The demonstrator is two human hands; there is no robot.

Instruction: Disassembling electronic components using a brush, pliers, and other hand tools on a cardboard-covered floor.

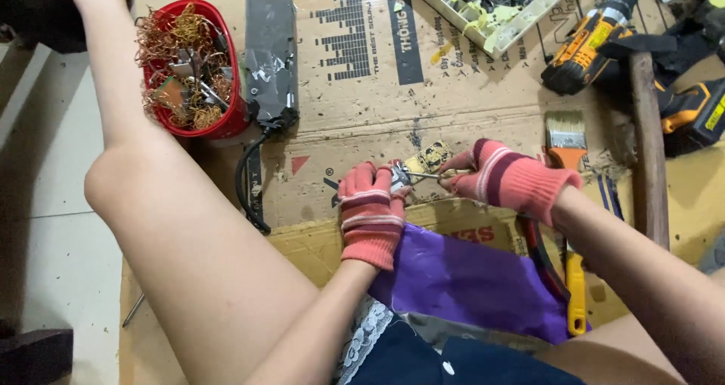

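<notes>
Gripping a small metal part [399, 175], the left hand [370, 211] in its red striped glove is curled shut around it, low on the cardboard sheet [355, 106] that covers the floor. The right hand [507, 180], in a pink striped glove, is closed on a slim tool [424, 176] whose tip meets the part; which kind of tool it is cannot be told. A small yellow printed piece [427, 158] lies just behind the part, touching or nearly so.

Measured from the part: a red basket [226, 121] of tangled copper wire and scrap sits well to the upper left, with a grey power adapter [270, 49] beside it and its black cable [245, 192] looping down. A paintbrush [566, 136] lies just right of the right hand, a wooden handle [649, 151] further right, and orange-and-black drills [585, 49] beyond. A tray [521, 19] of dark scraps lies far above. Purple plastic [461, 275] covers the lap below, with a yellow-handled tool [576, 291] at its right edge.
</notes>
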